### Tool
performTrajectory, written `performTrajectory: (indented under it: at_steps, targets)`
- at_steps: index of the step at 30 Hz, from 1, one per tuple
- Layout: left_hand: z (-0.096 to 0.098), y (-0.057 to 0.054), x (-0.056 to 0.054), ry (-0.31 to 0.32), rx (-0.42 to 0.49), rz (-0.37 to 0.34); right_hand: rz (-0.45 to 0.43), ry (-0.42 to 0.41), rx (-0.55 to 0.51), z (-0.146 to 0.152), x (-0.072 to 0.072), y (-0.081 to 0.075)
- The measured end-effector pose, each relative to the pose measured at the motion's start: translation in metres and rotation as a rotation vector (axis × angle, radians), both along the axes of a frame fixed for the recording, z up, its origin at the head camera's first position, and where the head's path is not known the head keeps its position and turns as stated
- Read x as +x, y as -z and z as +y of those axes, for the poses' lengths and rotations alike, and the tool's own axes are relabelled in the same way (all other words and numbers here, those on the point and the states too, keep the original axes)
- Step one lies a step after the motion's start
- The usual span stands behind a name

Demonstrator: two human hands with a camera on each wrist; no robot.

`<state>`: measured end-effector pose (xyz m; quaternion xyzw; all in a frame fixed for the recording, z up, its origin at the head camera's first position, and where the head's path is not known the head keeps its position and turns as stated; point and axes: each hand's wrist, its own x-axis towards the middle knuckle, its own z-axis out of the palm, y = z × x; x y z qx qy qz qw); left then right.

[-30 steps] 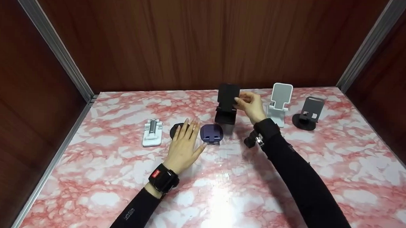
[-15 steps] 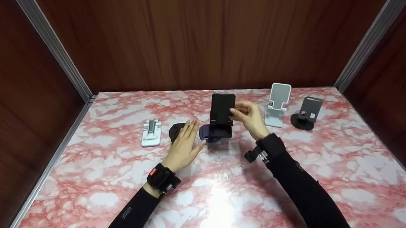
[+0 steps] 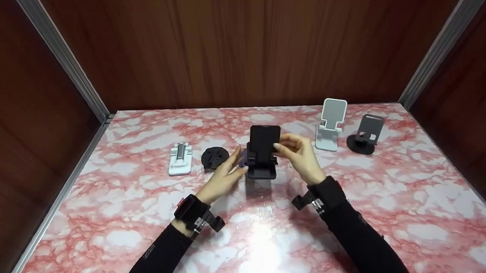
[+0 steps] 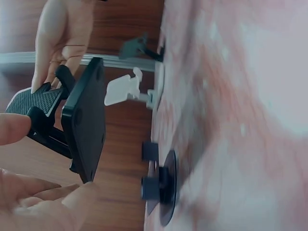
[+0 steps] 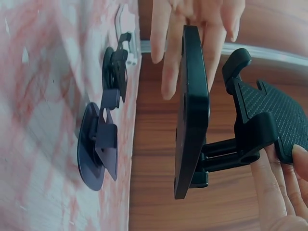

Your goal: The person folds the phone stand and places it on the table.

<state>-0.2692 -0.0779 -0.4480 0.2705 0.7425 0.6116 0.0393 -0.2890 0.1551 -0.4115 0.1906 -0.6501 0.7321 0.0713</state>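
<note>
A black phone stand (image 3: 264, 141) hangs above the table, unfolded, its back plate raised over a rectangular base. My right hand (image 3: 303, 159) pinches the right edge of that plate between thumb and fingers. My left hand (image 3: 220, 180) is at the stand's left side, thumb and fingers spread apart and fairly straight. In the right wrist view the left fingers (image 5: 173, 62) lie beside the base (image 5: 192, 115); whether they touch it I cannot tell. Behind the held stand, a purple round-based phone stand (image 3: 243, 158) is mostly hidden in the head view.
Left of the hands lie a folded black round-based stand (image 3: 214, 158) and a folded white stand (image 3: 180, 161). Unfolded at the right stand a white phone stand (image 3: 332, 120) and a dark grey one (image 3: 369, 129). Wooden panels (image 3: 246, 50) enclose the marbled table (image 3: 141, 214).
My right hand has brought the black stand nearer and slightly left, in front of the purple one. My left hand has moved from over the folded black stand toward the held one and turned sideways.
</note>
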Motion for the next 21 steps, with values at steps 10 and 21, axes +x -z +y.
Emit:
performTrajectory:
  at_steps: [10, 21]
  targets:
    - [0.005, 0.003, 0.002, 0.069, 0.179, -0.270, 0.013, -0.007, 0.003, -0.002, 0.012, 0.000]
    - [0.014, 0.010, 0.003, 0.074, 0.405, -0.445, 0.035, -0.047, 0.020, -0.005, 0.020, -0.005]
